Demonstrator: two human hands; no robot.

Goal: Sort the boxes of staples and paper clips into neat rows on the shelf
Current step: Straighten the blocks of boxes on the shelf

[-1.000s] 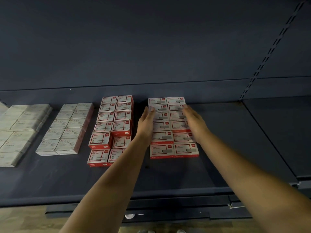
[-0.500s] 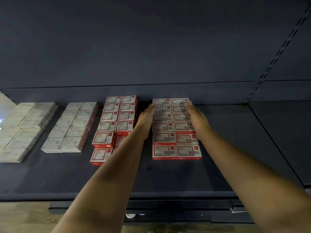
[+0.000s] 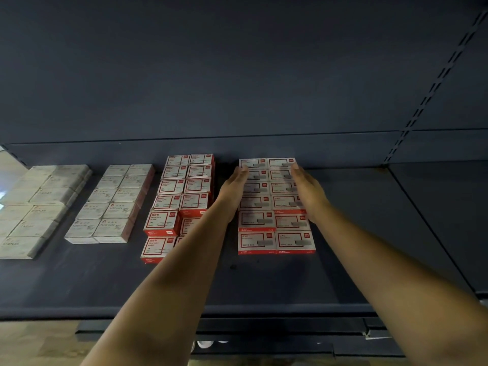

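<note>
On the dark shelf (image 3: 369, 233) lie four blocks of small boxes in two-wide rows. The rightmost block of red-and-white staple boxes (image 3: 274, 241) lies between my hands. My left hand (image 3: 233, 190) presses flat with straight fingers against the block's left side. My right hand (image 3: 310, 192) rests with straight fingers along its right side, over the box tops. Left of it lies a block of red-and-white paper clip boxes (image 3: 182, 191), partly hidden by my left forearm. Farther left are pale paper clip boxes (image 3: 111, 207) and pale staple boxes (image 3: 34, 212).
The shelf's back panel (image 3: 237, 75) rises right behind the blocks. A slotted upright (image 3: 422, 101) divides this bay from another shelf section (image 3: 449, 207) at the right. The shelf's front edge (image 3: 79, 311) runs below, with floor visible under it.
Both hands have slid farther back along the sides of the right block, towards the back panel. The view has shifted slightly to the left.
</note>
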